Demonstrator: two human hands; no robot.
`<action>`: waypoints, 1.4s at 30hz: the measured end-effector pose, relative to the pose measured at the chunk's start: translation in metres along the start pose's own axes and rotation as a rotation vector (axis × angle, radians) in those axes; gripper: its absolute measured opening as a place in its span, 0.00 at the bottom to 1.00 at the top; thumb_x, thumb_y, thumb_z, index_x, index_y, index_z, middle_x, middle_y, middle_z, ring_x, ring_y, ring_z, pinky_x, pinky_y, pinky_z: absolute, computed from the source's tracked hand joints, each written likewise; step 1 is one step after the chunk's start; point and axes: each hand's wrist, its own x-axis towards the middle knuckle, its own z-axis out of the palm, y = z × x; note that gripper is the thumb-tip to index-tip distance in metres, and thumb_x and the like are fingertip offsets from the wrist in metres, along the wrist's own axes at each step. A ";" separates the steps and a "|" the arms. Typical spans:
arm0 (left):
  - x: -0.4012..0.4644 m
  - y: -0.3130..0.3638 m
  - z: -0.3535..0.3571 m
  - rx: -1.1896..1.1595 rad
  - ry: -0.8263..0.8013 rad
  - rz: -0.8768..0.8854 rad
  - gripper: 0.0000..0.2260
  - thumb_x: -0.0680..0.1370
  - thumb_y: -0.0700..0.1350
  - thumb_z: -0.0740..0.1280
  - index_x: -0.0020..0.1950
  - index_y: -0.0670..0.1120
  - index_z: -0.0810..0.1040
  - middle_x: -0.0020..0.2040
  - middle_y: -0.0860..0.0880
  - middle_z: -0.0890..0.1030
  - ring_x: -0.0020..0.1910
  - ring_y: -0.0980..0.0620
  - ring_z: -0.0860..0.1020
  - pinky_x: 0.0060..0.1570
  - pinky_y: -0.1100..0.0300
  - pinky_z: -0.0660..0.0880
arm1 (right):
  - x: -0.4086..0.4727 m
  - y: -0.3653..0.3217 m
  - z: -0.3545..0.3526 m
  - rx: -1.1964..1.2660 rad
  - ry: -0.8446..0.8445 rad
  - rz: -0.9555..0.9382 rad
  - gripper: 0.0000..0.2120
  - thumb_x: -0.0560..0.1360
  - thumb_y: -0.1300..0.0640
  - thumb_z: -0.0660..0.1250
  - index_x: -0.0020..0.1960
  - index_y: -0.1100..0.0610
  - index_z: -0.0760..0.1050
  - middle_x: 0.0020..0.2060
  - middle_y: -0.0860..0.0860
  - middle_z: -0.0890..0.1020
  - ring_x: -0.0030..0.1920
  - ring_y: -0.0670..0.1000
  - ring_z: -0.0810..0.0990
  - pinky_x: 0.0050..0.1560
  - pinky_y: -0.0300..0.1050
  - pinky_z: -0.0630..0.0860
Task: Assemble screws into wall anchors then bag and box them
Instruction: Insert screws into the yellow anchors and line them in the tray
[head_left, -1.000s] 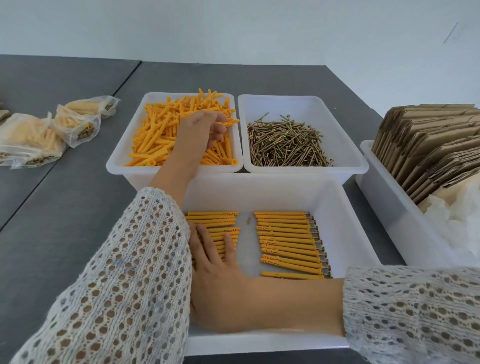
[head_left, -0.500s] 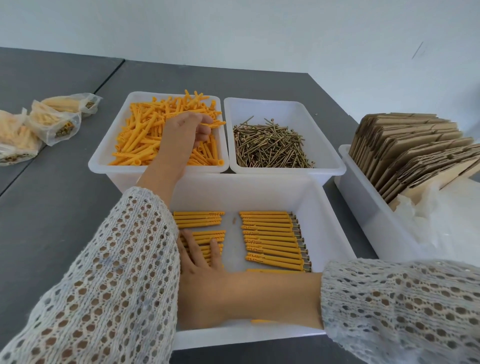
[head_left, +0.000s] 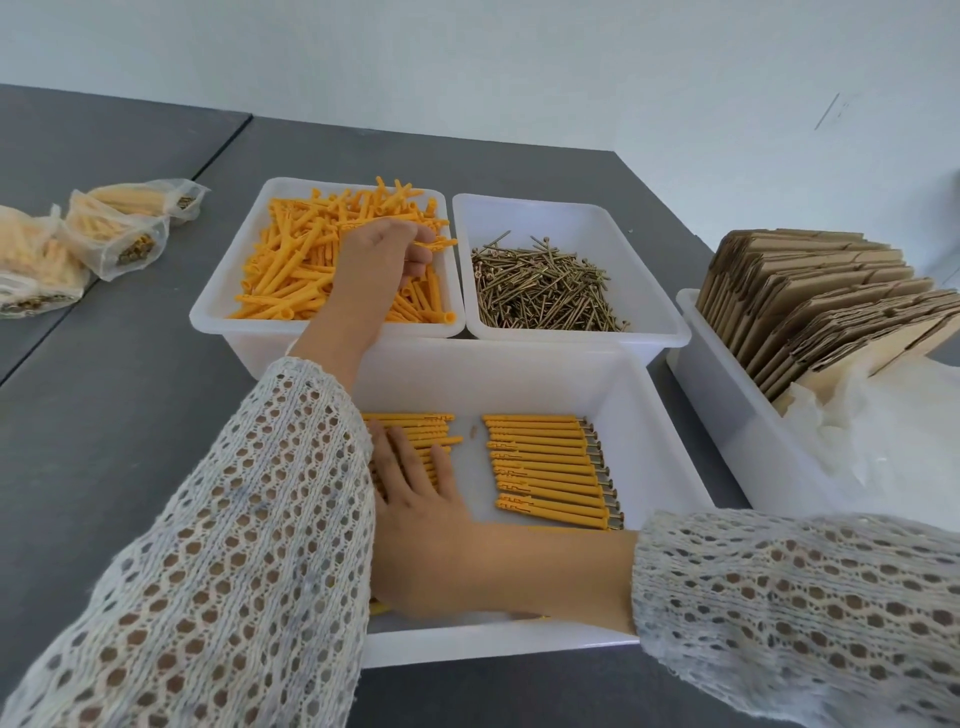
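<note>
Orange plastic wall anchors (head_left: 296, 260) are lying heaped in the white plastic bin (head_left: 228, 312) at the far left, and your left hand (head_left: 384, 254) is reaching into that heap, its fingers curling round a few anchors, one of them sticking out toward the right past your fingertips. Loose brass-coloured screws (head_left: 540, 291) are sitting piled in the matching white bin (head_left: 649, 332) just beside it on the right. Nearer to you, the larger white tray (head_left: 670, 441) is holding two rows: on its right, anchors with screws already fitted (head_left: 550, 470), lying side by side with the screw heads pointing right; on its left, a second row of orange anchors (head_left: 415, 426), which your right hand (head_left: 415, 499) is pressing flat with straight, spread fingers, gripping nothing. Filled clear plastic bags (head_left: 119, 228) are resting on the grey table (head_left: 104, 415) at the far left. Flat brown cardboard boxes (head_left: 810, 301) are standing on edge in the white bin at the right (head_left: 727, 415).
</note>
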 end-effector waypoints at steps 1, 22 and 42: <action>0.000 0.000 0.000 0.002 -0.002 0.003 0.13 0.81 0.43 0.59 0.48 0.48 0.83 0.40 0.52 0.82 0.37 0.59 0.78 0.36 0.70 0.73 | 0.002 0.000 0.000 -0.017 0.024 0.021 0.39 0.80 0.38 0.51 0.79 0.50 0.32 0.76 0.51 0.28 0.75 0.52 0.26 0.73 0.58 0.26; 0.002 -0.001 0.002 -0.008 -0.011 -0.001 0.12 0.81 0.43 0.59 0.49 0.47 0.83 0.39 0.52 0.81 0.36 0.59 0.78 0.33 0.72 0.71 | -0.007 -0.001 -0.034 0.124 -0.087 0.340 0.46 0.78 0.33 0.52 0.77 0.54 0.27 0.75 0.66 0.31 0.76 0.64 0.32 0.76 0.58 0.34; -0.002 0.000 0.002 0.019 -0.016 0.018 0.13 0.81 0.42 0.58 0.52 0.43 0.83 0.40 0.50 0.81 0.38 0.57 0.77 0.34 0.72 0.72 | -0.001 0.023 -0.092 0.978 -0.088 0.484 0.24 0.81 0.63 0.59 0.75 0.58 0.56 0.70 0.59 0.65 0.67 0.57 0.67 0.64 0.46 0.68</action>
